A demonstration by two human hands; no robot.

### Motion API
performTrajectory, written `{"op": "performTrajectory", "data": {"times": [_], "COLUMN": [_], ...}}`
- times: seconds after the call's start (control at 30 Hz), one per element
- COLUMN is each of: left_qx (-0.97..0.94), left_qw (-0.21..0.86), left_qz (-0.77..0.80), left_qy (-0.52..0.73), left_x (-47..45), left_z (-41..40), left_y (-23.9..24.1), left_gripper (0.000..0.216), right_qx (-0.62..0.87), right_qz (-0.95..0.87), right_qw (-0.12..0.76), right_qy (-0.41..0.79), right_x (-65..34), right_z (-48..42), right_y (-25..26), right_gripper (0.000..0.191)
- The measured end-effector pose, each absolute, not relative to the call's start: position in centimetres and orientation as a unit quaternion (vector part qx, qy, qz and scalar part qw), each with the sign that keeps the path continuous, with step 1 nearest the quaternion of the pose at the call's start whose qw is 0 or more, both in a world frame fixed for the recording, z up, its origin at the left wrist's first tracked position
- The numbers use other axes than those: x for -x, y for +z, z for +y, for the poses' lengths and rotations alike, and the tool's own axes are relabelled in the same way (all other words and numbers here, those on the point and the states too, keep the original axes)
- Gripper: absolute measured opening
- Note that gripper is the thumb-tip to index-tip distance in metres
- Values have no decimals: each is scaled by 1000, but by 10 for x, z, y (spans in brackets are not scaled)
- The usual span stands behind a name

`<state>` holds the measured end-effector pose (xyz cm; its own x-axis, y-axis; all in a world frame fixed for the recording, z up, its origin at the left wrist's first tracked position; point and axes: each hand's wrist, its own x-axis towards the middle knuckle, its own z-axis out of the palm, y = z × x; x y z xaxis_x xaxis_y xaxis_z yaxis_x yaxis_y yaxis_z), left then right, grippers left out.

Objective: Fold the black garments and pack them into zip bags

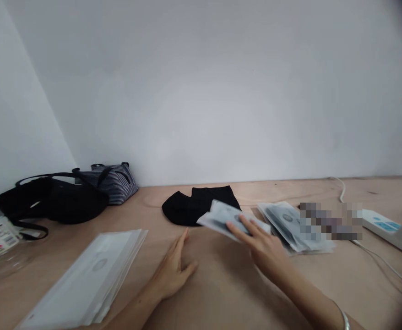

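Observation:
My right hand (261,245) grips a clear plastic packet (223,215) with something dark inside, holding it just above the wooden table (221,284). The packet hovers over the near edge of a black folded garment (194,204). My left hand (173,268) lies flat on the table with its fingers stretched out, empty, a little left of the packet. To the right of my right hand lies a stack of similar filled packets (290,224).
A pile of empty clear bags (87,279) lies at the near left. A black bag (50,199) and a striped pouch (113,181) sit against the wall at the back left. A white cable (376,261) and white boxes (389,231) are at the right.

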<state>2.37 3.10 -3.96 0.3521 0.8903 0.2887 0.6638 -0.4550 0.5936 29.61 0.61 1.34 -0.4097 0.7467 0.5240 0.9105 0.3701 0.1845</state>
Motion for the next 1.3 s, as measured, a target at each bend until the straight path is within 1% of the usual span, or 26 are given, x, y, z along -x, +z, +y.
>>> {"op": "performTrajectory", "data": {"times": [0.07, 0.2, 0.23, 0.3, 0.4, 0.5, 0.6, 0.7, 0.8, 0.9, 1.0, 1.07, 1.17, 1.3], "left_qx": [-811, -825, -828, -834, -842, -842, -843, -851, -853, -847, -845, -845, -842, -844], "left_qw": [182, 160, 155, 147, 140, 129, 107, 45, -27, -50, -52, -48, -47, -46], "left_qz": [482, 477, 475, 472, 466, 467, 470, 470, 476, 487, 496, 500, 505, 503], "left_qy": [277, 257, 253, 244, 232, 235, 240, 227, 212, 208, 195, 185, 182, 180], "left_x": [-24, -25, -25, -25, -26, -26, -27, -27, -27, -23, -19, -16, -14, -12], "left_z": [29, 28, 29, 29, 28, 26, 29, 44, 72, 101, 119, 123, 124, 116], "left_y": [-38, -37, -38, -38, -37, -39, -42, -41, -33, -25, -22, -21, -18, -4], "left_gripper": [68, 57, 55, 52, 49, 48, 48, 46, 44, 40, 28, 24, 22, 23], "right_qx": [595, 702, 724, 767, 805, 792, 728, 634, 580, 585, 598, 602, 606, 597], "right_qz": [-737, -617, -600, -580, -564, -579, -652, -752, -801, -796, -787, -784, -781, -789], "right_qw": [200, 206, 197, 162, 117, 112, 124, 136, 130, 136, 135, 132, 132, 129], "right_qy": [-252, -289, -279, -220, -143, -157, -174, -116, -70, -72, -73, -74, -76, -66], "right_x": [-312, -348, -357, -370, -377, -371, -354, -330, -306, -289, -282, -281, -282, -287], "right_z": [10, 27, 32, 40, 47, 47, 48, 53, 63, 79, 94, 100, 104, 96], "right_y": [22, 25, 21, 11, -5, -8, -1, 3, -3, -13, -19, -20, -18, -9], "right_gripper": [70, 59, 58, 54, 44, 40, 34, 27, 25, 26, 23, 25, 30, 29]}}
